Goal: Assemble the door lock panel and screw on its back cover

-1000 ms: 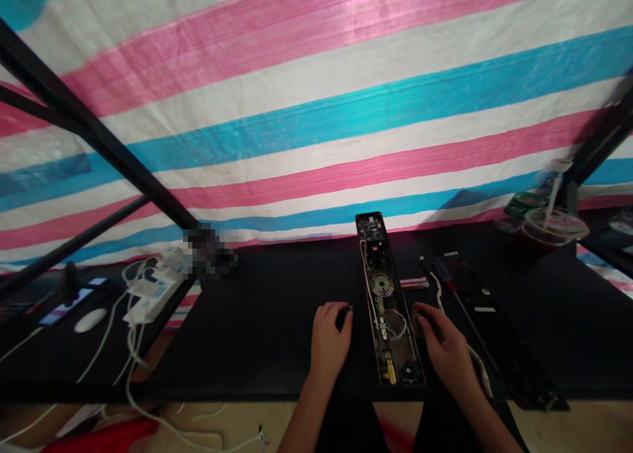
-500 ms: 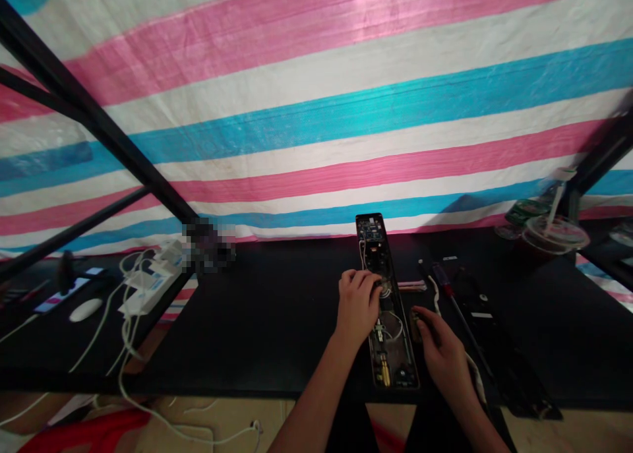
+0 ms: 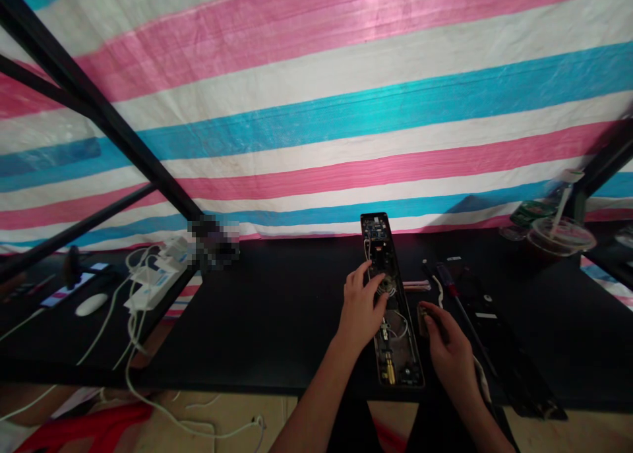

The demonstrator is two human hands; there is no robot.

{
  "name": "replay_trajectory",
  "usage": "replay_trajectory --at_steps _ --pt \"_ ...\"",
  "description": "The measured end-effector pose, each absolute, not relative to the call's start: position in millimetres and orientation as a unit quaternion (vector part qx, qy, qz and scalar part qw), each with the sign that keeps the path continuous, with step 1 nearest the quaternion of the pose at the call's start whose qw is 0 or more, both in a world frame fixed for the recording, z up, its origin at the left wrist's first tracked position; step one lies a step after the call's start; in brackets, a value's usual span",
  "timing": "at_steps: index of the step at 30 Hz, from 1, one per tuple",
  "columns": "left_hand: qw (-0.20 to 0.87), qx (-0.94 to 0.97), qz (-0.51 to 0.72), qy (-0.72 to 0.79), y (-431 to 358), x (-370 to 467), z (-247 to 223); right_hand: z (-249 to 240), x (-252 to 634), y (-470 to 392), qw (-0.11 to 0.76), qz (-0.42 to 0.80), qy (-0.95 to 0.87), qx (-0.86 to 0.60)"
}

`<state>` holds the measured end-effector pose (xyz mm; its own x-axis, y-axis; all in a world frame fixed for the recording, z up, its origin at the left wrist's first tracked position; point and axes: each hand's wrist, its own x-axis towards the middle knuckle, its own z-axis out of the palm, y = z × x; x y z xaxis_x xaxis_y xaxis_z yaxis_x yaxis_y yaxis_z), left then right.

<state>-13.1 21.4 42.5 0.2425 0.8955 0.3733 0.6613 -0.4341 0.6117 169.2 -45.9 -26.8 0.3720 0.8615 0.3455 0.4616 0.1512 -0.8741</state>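
A long, narrow black case lies uncovered on the black table, showing a circuit board, thin white wires and a brass-coloured fitting. My left hand rests over the case's left edge, fingers spread, fingertips at the parts near its middle. Just right of the case, my right hand pinches a small brownish piece between thumb and fingers. A red-handled screwdriver and a long black panel lie to the right of that hand.
A lidded plastic cup and a green-labelled bottle stand at the back right. On the left are a power strip with white cables, a white mouse and a lit phone. Striped sheeting hangs behind.
The fingers of my left hand have spread apart over the case. My right hand still holds the small piece, and the whole view has shifted slightly.
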Motion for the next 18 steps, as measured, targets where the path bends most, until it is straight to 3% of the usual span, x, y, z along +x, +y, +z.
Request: replay_trajectory --at_steps 4,11,18 --pt "0.170 0.779 0.342 0.497 12.6 -17.0 42.7 8.2 154.4 -29.3 0.581 0.133 -0.564 -0.572" --pt "0.209 0.777 0.324 0.497 9.7 -17.1 43.7 37.9 131.3 18.6 0.559 0.114 -0.638 -0.517" --pt "0.278 0.627 0.476 0.551 -28.8 -30.5 42.1 17.6 126.4 30.3 0.495 0.083 -0.719 -0.482"
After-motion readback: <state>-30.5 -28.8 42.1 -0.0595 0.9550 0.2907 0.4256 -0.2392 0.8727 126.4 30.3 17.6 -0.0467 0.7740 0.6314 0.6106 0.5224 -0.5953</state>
